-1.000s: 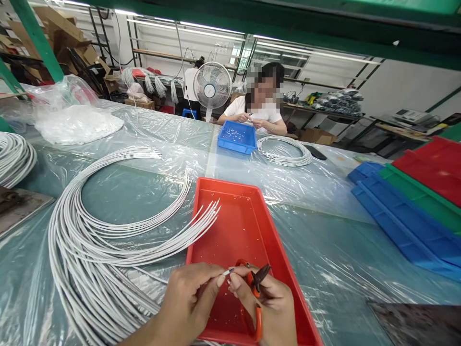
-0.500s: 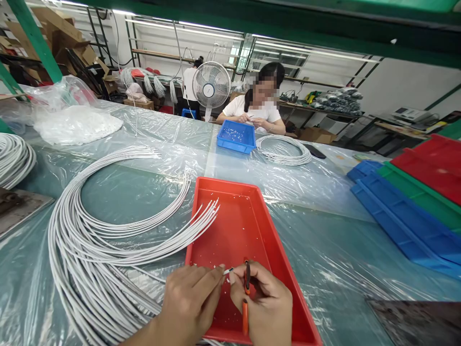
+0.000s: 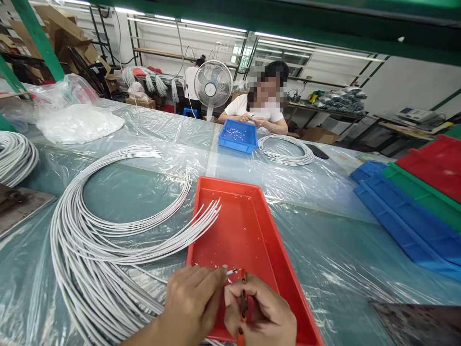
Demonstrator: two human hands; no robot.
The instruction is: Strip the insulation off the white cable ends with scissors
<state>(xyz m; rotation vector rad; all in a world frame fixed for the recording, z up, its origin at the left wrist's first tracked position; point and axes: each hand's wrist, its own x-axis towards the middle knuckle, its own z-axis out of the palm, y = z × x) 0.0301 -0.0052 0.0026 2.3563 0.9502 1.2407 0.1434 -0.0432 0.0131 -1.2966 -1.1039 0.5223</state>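
Note:
Over the red tray (image 3: 234, 240), my left hand (image 3: 194, 300) pinches the end of a white cable (image 3: 231, 272). A short bit of dark and bluish inner wire shows at its tip. My right hand (image 3: 261, 310), just to the right, is closed around orange-handled pliers (image 3: 244, 305); their jaws are hard to make out. The right fingertips stand slightly apart from the cable tip. Small white scraps lie scattered in the tray. A large looped bundle of white cables (image 3: 72, 240) lies on the left, with several ends resting over the tray's edge.
Across the table a co-worker (image 3: 264, 103) sits behind a blue tray (image 3: 237, 144) and a cable coil (image 3: 286, 150). Stacked bins (image 3: 406, 216) stand at right. A white plastic bag (image 3: 77, 122) and another coil (image 3: 16, 158) lie at left. A green beam (image 3: 230, 19) crosses overhead.
My right hand has drawn back slightly from the cable tip, and the pliers have turned and shifted down with it. The left hand keeps its pinch on the cable.

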